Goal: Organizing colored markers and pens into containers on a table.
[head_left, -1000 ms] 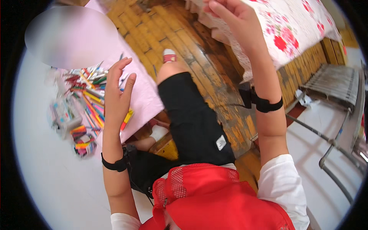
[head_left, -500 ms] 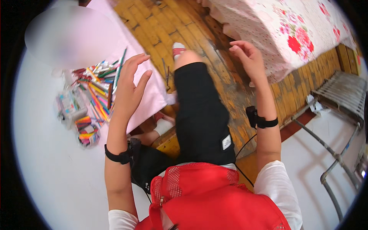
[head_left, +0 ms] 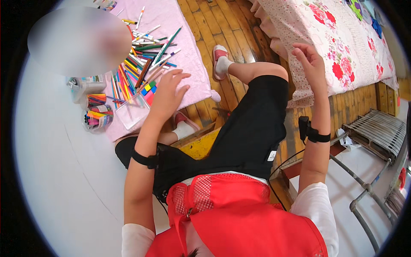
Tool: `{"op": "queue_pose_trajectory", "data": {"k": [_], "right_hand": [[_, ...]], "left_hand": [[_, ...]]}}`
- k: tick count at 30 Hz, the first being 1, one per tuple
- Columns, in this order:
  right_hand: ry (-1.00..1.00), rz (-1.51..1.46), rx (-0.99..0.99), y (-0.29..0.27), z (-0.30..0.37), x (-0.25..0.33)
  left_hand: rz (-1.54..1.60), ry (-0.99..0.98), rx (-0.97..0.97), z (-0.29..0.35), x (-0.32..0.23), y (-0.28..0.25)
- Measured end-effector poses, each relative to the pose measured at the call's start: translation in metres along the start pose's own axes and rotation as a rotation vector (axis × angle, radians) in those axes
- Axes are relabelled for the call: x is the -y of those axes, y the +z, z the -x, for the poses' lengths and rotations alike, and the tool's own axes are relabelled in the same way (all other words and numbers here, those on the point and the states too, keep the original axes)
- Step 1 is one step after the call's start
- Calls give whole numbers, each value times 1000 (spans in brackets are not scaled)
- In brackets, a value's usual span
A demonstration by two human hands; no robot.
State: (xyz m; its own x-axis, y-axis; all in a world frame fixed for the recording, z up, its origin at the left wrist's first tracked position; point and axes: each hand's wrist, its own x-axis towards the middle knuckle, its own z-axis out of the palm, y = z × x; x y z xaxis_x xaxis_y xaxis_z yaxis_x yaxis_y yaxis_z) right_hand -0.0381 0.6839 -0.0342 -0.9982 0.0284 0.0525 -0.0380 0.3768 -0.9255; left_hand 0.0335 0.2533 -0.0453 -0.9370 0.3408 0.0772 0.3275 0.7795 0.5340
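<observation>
Wooden plank floor (head_left: pixel 222 25) under pink cloth mat (head_left: pixel 180 21) | left hand (head_left: pixel 169 92) grip apart above clear plastic tray (head_left: pixel 132 112), seemingly empty | round clear jars (head_left: pixel 97 118) packed with coloured markers | right hand (head_left: pixel 310 64) grip apart, empty, beside floral bedspread (head_left: pixel 338 38)

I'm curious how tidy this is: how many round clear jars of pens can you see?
2. One jar lies beside the box, the other jar just below it, both left of the clear tray, beyond the left hand. Others may be hidden.

Colourful pens (head_left: pixel 143 64) scattered on pink cloth (head_left: pixel 180 25)
</observation>
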Motion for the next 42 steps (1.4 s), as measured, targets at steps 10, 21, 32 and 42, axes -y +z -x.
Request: {"op": "queue_pose_trajectory", "data": {"k": [10, 21, 32, 42], "right_hand": [[-16, 107, -29, -7, 42, 15], [-69, 130, 19, 4, 44, 36], [-233, 162, 356, 116, 43, 103], [-298, 276, 566, 170, 45, 117]], "left_hand": [[-75, 79, 146, 26, 2, 40], [-17, -28, 76, 50, 18, 33], [11, -100, -59, 107, 47, 2], [7, -189, -10, 128, 60, 2]]}}
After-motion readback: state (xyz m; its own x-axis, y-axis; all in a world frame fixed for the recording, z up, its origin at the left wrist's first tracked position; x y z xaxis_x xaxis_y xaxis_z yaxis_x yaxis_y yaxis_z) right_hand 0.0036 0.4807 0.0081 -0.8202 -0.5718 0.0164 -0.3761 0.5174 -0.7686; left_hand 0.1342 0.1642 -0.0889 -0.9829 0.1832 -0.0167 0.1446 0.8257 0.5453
